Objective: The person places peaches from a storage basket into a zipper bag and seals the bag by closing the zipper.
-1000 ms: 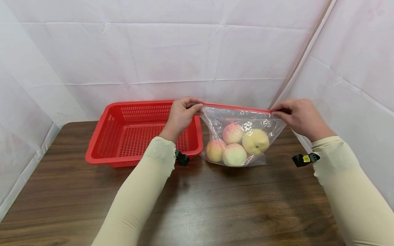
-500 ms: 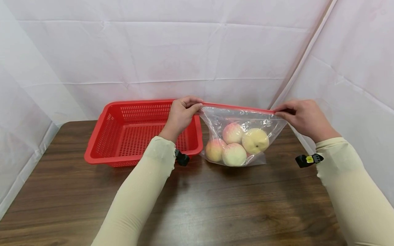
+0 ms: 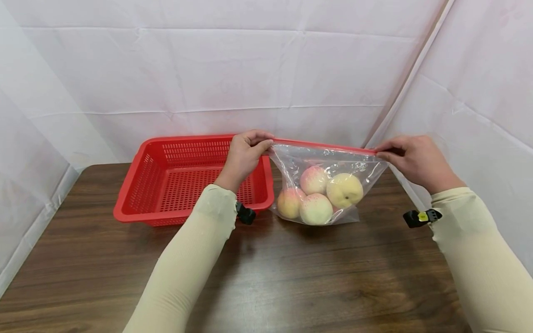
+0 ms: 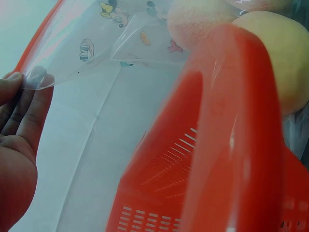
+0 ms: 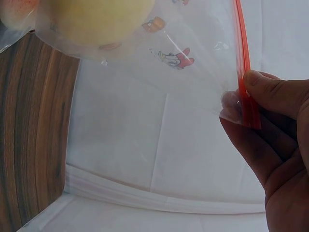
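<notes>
A clear zip bag [image 3: 287,159] with a red zip strip along its top holds several peaches [image 3: 315,209], pink-flecked and yellow. My left hand [image 3: 243,157] pinches the bag's left top corner between thumb and fingers, above the basket's right rim. At the right end of the red strip, my right hand [image 3: 416,159] pinches the zip with thumb and fingertips, as the right wrist view also shows. The strip is stretched taut between both hands, sloping slightly down to the right. Small cartoon prints [image 5: 178,59] mark the plastic.
A red slotted plastic basket [image 3: 125,189] stands on the brown wooden table [image 3: 266,282], left of the bag and partly behind my left forearm. White cloth walls [image 3: 233,69] enclose the table at the back and both sides.
My right hand has slid a little to the right along the red zip strip, out to its end. The left hand, peaches and basket stay nearly where they were.
</notes>
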The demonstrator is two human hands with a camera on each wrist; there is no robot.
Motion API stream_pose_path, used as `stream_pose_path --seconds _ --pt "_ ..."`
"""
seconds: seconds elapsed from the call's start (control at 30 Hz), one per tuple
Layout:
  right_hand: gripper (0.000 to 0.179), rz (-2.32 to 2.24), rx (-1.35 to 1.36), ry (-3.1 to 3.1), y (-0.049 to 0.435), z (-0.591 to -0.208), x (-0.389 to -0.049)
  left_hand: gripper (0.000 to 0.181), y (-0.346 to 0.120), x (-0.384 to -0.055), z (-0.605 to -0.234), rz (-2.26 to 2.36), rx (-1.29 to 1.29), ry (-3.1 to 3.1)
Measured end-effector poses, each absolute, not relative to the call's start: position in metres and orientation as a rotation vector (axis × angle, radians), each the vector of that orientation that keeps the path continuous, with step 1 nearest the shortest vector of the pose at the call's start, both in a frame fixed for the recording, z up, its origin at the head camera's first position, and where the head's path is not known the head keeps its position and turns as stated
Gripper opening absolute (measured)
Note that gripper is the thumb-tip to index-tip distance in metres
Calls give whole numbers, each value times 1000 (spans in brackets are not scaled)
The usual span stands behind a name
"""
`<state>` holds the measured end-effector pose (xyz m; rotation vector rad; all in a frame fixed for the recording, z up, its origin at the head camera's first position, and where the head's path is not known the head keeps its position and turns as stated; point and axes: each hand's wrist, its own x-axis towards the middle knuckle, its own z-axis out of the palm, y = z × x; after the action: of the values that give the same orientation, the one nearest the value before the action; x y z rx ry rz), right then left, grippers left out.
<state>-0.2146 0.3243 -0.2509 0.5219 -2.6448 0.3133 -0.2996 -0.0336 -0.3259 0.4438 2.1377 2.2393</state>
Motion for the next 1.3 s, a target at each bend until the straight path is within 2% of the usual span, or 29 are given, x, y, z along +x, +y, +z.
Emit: stream_pose_path --seconds 1.3 --pt "13 268 470 -2657 330 -246 -203 18 -32 -303 -316 2181 430 2160"
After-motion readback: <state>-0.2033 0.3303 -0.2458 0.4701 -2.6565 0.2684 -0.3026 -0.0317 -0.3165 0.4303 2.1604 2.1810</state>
